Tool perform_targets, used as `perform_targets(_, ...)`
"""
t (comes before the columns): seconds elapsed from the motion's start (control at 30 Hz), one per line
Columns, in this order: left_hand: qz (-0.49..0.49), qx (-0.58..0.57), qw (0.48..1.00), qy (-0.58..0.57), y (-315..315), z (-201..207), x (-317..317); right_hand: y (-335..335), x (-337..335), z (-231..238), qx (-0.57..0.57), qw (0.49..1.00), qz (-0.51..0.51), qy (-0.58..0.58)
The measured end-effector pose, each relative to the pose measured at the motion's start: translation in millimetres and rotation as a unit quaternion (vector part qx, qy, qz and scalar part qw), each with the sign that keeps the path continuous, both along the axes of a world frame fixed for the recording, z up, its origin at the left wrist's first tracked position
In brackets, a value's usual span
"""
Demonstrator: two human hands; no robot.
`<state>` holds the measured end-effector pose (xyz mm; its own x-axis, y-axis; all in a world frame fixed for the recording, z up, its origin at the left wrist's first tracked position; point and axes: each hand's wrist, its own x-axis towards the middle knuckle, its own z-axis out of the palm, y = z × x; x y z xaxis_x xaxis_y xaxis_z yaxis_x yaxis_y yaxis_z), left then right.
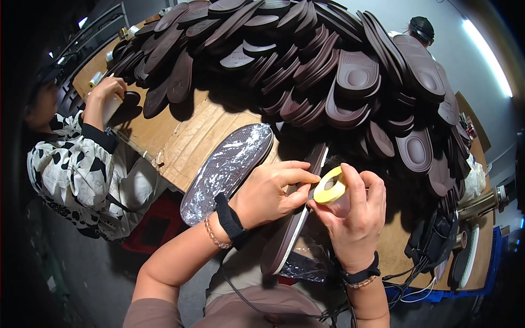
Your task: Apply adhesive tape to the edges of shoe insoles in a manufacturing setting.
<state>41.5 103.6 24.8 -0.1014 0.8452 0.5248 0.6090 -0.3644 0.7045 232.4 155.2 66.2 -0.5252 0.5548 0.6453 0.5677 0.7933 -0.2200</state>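
Observation:
My right hand [358,210] grips a roll of yellow tape [321,195] between thumb and fingers. Just left of it, a dark brown shoe sole [289,238] stands on its side, its pale edge facing up. My left hand [273,188] is closed at the upper part of that edge, thumb and index finger bent around it. The index fingertip comes close to the tape roll; whether it also pinches a tape end cannot be made out. Beneath my left wrist lies another sole [227,169], wrapped in shiny clear film. Clear plastic film [306,265] lies below the upright sole.
A large heap of dark brown soles [311,60] arches over the far side of the wooden table [188,136]. A co-worker in a black-and-white patterned top [74,169] sits at left. Cables [421,268] and a metal cylinder [481,202] are at right. Another person stands behind the heap.

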Motion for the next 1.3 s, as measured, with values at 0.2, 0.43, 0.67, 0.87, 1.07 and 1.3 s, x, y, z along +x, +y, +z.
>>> perform_targets(0.2,-0.076,-0.148,0.98,-0.108,-19.2,6.7,1.3,2.6,0.0,-0.4,0.004,1.0,0.006,-0.025)
perform_targets(0.43,-0.153,-0.129,0.97,-0.138,-33.4,-13.8,1.4,12.0,5.1,16.8,-0.057,0.99,0.084,-0.096)
perform_targets(0.67,-0.151,-0.113,0.967,-0.172,-36.1,-25.9,9.3,23.1,12.3,34.1,-0.139,0.976,0.15,-0.075)
perform_targets(0.87,-0.149,-0.112,0.967,-0.172,-37.6,-32.7,13.0,23.6,2.6,33.2,-0.035,0.996,0.076,-0.025)
perform_targets(1.07,-0.15,-0.099,0.967,-0.182,-38.5,-34.0,14.5,19.8,-8.3,25.9,-0.021,0.999,0.021,-0.043)
perform_targets(1.3,-0.149,-0.094,0.966,-0.188,-37.9,-36.6,15.6,14.4,-14.9,21.9,0.041,0.997,0.004,-0.073)
